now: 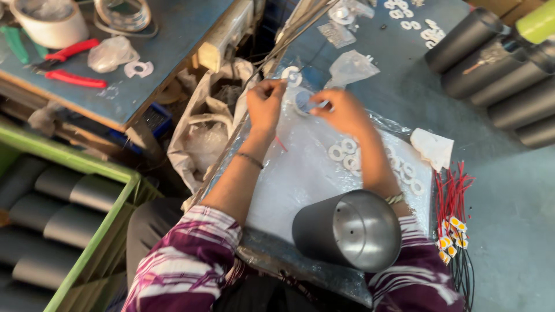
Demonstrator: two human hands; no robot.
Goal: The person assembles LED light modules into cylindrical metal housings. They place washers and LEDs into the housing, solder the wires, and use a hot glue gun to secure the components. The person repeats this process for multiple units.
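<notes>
Over a clear plastic sheet (300, 179) spread on the blue-grey table, my left hand (265, 106) and my right hand (342, 111) meet at a small white ring part (302, 101). Both sets of fingers pinch it; blur hides the exact grip. Several more white rings (347, 151) lie on the sheet beneath my right forearm. A dark grey metal cylinder housing (348, 229) lies on its side close to me, its open end facing the camera.
Red and black wires with small yellow squares (454, 228) lie at the right. Dark cylinders (509, 75) are stacked at the far right. Red-handled pliers (66, 65) and a tape roll (51, 22) rest on the left bench. A green crate (92, 231) holds more cylinders.
</notes>
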